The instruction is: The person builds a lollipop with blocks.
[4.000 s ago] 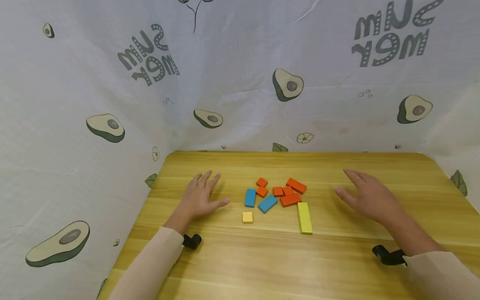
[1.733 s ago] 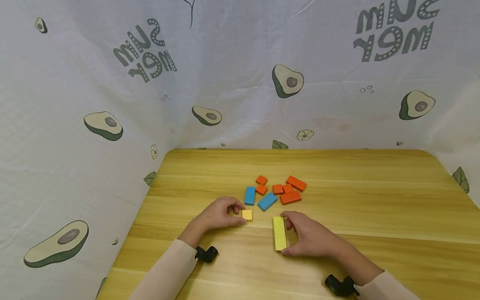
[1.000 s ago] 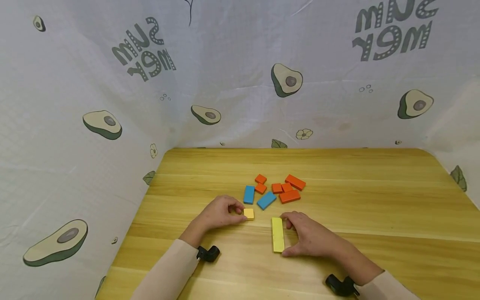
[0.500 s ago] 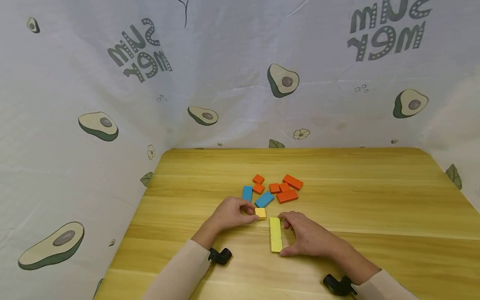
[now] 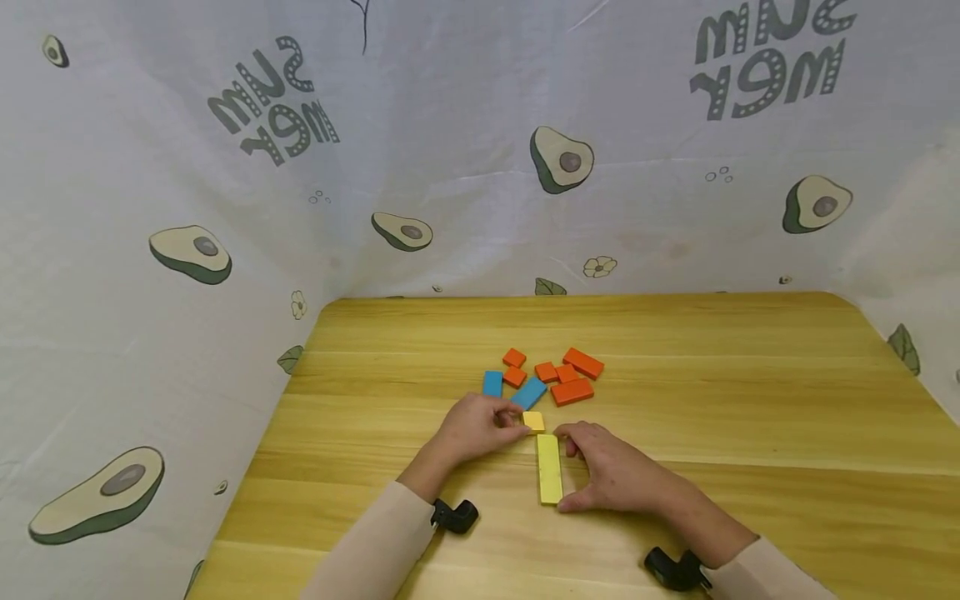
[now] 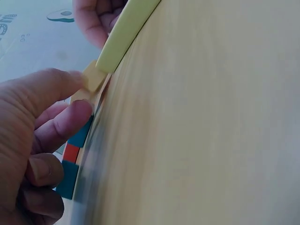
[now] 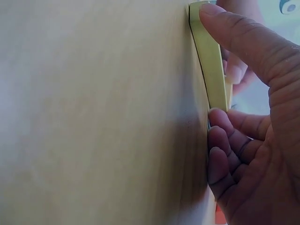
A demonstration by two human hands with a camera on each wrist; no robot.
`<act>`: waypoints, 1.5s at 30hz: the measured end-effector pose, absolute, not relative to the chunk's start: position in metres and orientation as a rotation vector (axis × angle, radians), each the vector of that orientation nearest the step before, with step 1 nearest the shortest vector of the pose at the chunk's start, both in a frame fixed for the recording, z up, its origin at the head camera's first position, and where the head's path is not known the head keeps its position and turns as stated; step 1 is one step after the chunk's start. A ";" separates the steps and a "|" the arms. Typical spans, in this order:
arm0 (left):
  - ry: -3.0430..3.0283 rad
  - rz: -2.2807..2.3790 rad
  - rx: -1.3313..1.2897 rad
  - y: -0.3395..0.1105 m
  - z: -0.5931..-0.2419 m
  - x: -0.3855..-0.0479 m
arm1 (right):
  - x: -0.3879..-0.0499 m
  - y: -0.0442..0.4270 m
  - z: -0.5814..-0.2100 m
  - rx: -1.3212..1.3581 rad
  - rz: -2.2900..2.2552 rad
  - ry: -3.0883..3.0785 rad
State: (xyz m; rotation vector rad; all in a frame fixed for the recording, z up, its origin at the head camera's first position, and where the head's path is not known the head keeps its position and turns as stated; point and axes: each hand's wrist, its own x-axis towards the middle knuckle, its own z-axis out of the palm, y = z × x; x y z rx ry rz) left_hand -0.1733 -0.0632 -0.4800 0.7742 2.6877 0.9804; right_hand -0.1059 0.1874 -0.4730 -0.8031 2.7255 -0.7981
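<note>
My left hand (image 5: pixel 480 429) pinches a small orange-yellow square block (image 5: pixel 533 421) between thumb and fingers. That block sits at the far end of a long yellow block (image 5: pixel 550 471); whether they quite touch I cannot tell. Thumb and fingers of my right hand (image 5: pixel 618 471) grip the long block by its two ends, and it lies flat on the table. In the left wrist view the square block (image 6: pixel 93 77) meets the tip of the long block (image 6: pixel 124 37). The right wrist view has the right thumb on the near end of the long block (image 7: pixel 209 61).
Just beyond the left fingers lie two blue blocks (image 5: pixel 529 392), one partly hidden by the hand. Several red blocks, some square and some oblong (image 5: pixel 572 392), are scattered behind on the wooden table (image 5: pixel 712 383). A patterned white cloth (image 5: pixel 450 167) hangs around the table.
Both hands came in from the sides and took hold of the yellow blocks. The long block moved left; the left hand then slid the square block rightward to its far end.
</note>
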 end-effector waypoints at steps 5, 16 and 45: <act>2.684 0.933 0.761 -0.059 -0.480 -0.172 | -0.106 0.187 -0.472 -0.805 -0.786 2.733; 2.650 0.884 0.796 -0.054 -0.478 -0.170 | -0.105 0.186 -0.470 -0.751 -0.775 2.743; 2.671 0.877 0.822 -0.050 -0.482 -0.170 | -0.104 0.186 -0.471 -0.713 -0.765 2.735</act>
